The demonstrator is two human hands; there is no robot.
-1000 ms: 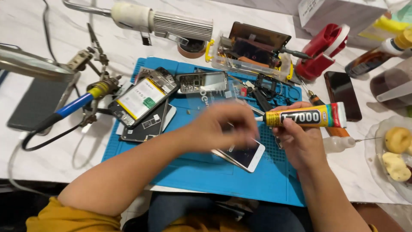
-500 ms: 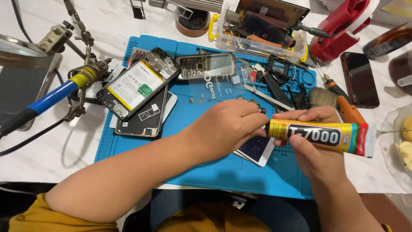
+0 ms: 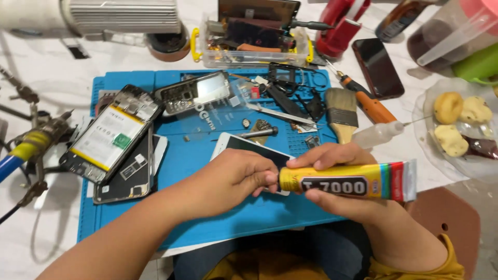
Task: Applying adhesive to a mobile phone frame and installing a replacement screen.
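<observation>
My right hand (image 3: 337,179) grips a yellow glue tube (image 3: 346,181) with a striped crimped end, held level above the near edge of the blue work mat (image 3: 207,161). My left hand (image 3: 233,179) is closed around the tube's nozzle end, fingertips pinching the cap, which is hidden under them. Under both hands lies a white-framed phone (image 3: 249,148), screen up, partly covered.
An opened phone with its battery showing (image 3: 111,135) lies on the mat's left. A small keypad phone (image 3: 194,93), brush (image 3: 341,111), screwdriver (image 3: 365,101), parts box (image 3: 249,46), black phone (image 3: 377,67), soldering iron (image 3: 23,148) and snack bowl (image 3: 459,124) surround it.
The view has moved closer and downward. Both hands with the tube have come nearer to me, and my left fingers stay on the nozzle end.
</observation>
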